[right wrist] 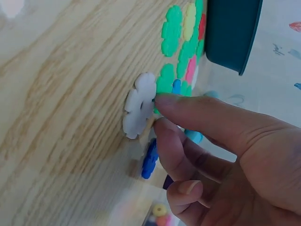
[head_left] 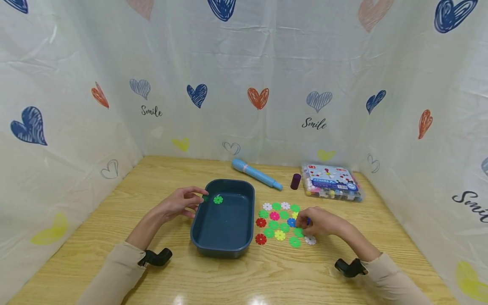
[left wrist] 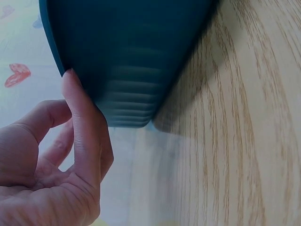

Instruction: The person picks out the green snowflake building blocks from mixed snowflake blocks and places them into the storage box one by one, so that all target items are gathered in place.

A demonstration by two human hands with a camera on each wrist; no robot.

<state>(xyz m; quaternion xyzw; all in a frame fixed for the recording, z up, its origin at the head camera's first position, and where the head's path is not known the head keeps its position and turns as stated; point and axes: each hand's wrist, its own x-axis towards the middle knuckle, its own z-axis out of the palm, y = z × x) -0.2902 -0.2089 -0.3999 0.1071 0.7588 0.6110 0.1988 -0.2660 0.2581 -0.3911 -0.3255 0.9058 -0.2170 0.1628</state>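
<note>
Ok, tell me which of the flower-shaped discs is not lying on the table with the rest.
The green disc over the blue tray, just off the left hand. All the other discs lie flat on the table by the right hand.

— What's the tabletop (head_left: 114, 237) made of?

— Light wood with a clear grain, smooth, with a slight sheen near the front edge.

— And the dark blue tray (head_left: 225, 250)?

— Smooth matt plastic, ribbed at its outer corner. The snowflake discs (head_left: 280, 224) are bright plastic, fairly matt.

— Behind them?

— A thin, creased white curtain (head_left: 267, 55) with printed hearts, faintly glossy, and a clear plastic box (head_left: 332, 183).
</note>
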